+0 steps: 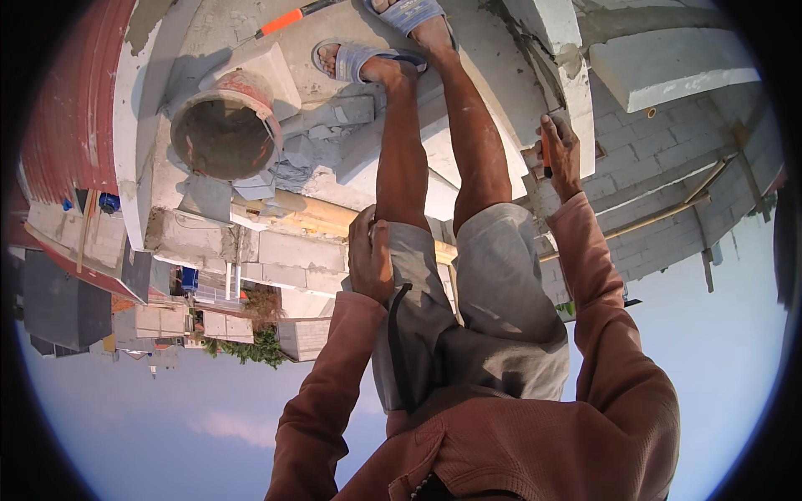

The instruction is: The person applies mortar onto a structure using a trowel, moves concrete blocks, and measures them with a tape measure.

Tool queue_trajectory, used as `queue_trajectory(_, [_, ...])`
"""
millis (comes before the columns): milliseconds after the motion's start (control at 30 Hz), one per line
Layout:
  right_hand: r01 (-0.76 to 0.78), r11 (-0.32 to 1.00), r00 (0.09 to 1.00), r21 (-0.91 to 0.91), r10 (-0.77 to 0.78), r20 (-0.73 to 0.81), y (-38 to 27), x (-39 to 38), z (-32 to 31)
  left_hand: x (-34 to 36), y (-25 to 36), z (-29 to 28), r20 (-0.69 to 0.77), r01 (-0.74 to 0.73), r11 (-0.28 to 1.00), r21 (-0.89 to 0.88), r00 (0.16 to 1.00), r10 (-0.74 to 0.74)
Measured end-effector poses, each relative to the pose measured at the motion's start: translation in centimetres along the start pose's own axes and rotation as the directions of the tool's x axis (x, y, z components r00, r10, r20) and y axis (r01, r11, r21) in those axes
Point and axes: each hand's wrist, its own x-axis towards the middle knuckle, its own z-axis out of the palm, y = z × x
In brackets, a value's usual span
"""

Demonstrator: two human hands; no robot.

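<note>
My right hand (563,149) is closed round a tool with an orange and black handle (546,149). It is beside the narrow top of a pale block wall (576,75), where grey mortar shows along a joint. The tool's working end is hard to make out. My left hand (370,257) lies on my left knee, fingers stretched out, with nothing in it. Beyond that knee stands a round, mortar-smeared bucket (274,134) with grey material inside.
A second orange and black handled tool (282,21) lies near my sandals (363,63). Block offcuts (351,108) and crumpled scraps (292,171) surround the bucket. A wooden beam (313,215) crosses below. Right of the wall are a pale slab (677,67) and blockwork (668,138); red corrugated roofing (71,100) is left.
</note>
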Motion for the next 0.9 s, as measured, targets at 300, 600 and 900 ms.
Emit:
queue_trajectory(300, [-0.071, 0.996, 0.993, 0.061, 0.076, -0.085, 0.8, 0.7, -1.3, -1.3, -0.3, 1.2, -0.005, 0.237, 0.955, -0.179, 0.970, -0.242])
queue_trajectory(600, [-0.073, 0.979, 0.997, -0.191, 0.069, -0.023, 0.3, -3.6, -1.8, -2.3, -0.5, 3.2, -0.047, 0.323, 0.871, -0.371, 0.930, -0.365])
queue_trajectory(900, [-0.095, 0.995, 0.995, 0.004, 0.095, 0.008, -1.7, 3.0, 0.0, -2.0, 1.1, 4.0, -0.047, 0.374, 0.763, -0.527, 0.884, -0.466])
